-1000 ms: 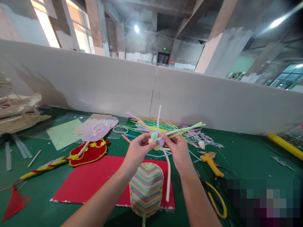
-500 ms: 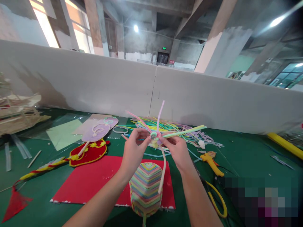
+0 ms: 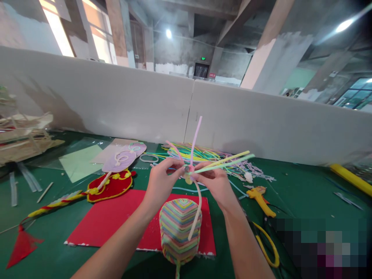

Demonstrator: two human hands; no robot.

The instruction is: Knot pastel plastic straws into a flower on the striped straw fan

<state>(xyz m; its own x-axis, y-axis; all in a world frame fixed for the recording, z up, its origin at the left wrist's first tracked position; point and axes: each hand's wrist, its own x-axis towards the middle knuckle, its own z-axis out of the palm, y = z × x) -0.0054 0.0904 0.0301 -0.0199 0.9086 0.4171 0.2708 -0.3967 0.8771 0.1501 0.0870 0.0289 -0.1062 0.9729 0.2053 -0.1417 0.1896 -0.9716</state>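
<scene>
My left hand [image 3: 165, 176] pinches the coiled ends of several pastel pipe cleaners [image 3: 195, 141] between thumb and fingertips. From the other side, my right hand [image 3: 213, 184] grips the same bundle, close to the left fingertips. A lilac stem stands upright, a pink one leans left, and yellow and mint ones stick out to the right. The cream stem [image 3: 198, 205] curves down in front of a striped leaf-shaped fan [image 3: 179, 228]. That fan lies partly on a red board [image 3: 116, 221] below my hands. Fingers hide part of the coiled centre.
Loose pipe cleaners [image 3: 200, 151] are heaped behind my hands. A yellow glue gun [image 3: 263, 203] and a yellow loop [image 3: 269, 244] lie right. Left are a red fan [image 3: 109, 190] with yellow trim, a lilac gourd-shaped piece [image 3: 123, 159] and green paper [image 3: 78, 162]. A white partition [image 3: 130, 100] stands behind.
The coiled bundle has turned slightly in my fingers. Its yellow and mint stems now spread apart, and the pink stem points more upward. Both hands keep their pinch.
</scene>
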